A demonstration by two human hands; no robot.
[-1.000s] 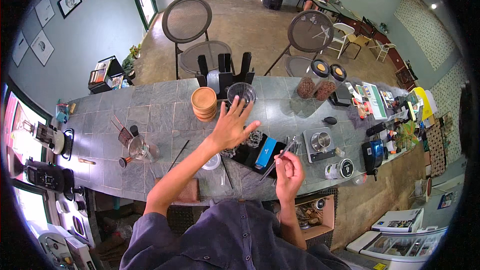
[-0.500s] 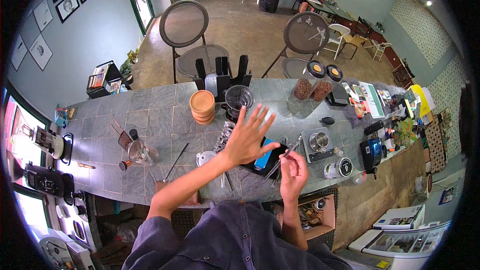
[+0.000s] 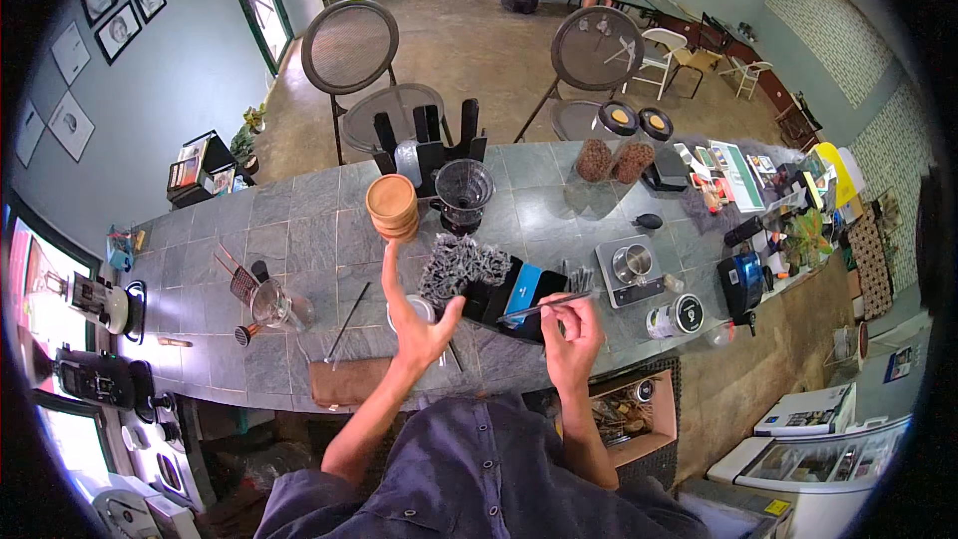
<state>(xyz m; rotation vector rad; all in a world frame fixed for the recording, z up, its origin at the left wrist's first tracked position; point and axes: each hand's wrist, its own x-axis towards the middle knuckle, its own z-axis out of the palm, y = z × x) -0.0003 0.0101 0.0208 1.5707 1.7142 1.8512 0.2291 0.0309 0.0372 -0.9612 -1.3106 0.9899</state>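
My left hand hovers open over the stone counter, palm turned sideways, fingers spread and one finger pointing up. It holds nothing and is just above a small white cup. My right hand is shut on a thin metal stick that reaches left over a black tray with a blue card. A crumpled grey wad lies on the tray's far side. A stack of brown cups and a dark glass vessel stand behind.
A scale with a metal cup and a round tin sit to the right. A glass jug, a black stick and a brown mat lie to the left. Two round chairs stand beyond the counter. People sit far off.
My left hand has drawn back from the brown cups and dark vessel toward me, down and left. My right hand has stayed near the tray with the stick.
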